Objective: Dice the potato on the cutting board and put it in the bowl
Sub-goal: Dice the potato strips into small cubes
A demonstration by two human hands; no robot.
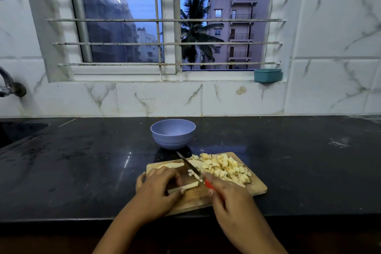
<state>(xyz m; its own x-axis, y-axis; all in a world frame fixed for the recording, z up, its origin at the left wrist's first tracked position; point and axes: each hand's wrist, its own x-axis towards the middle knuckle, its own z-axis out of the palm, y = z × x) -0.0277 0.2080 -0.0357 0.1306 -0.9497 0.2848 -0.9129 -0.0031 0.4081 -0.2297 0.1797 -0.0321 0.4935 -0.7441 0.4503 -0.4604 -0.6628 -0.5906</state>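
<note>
Our left hand (158, 188) pinches potato strips (186, 186) on the cutting board (256, 188), fingertips (182, 191) near the blade of the red-handled knife (188, 164) that our right hand (225, 195) grips: a slip could nick them, and the heaped dice (224, 168) could spill short of the bowl (173, 140) beyond. Dark stone surface (82, 171), marble-tiled wall (156, 99), barred window (165, 27) at dusk.

Single wide-angle view from the head, forward and down, close over the cutting board (195, 199), window (123, 33) ahead.
</note>
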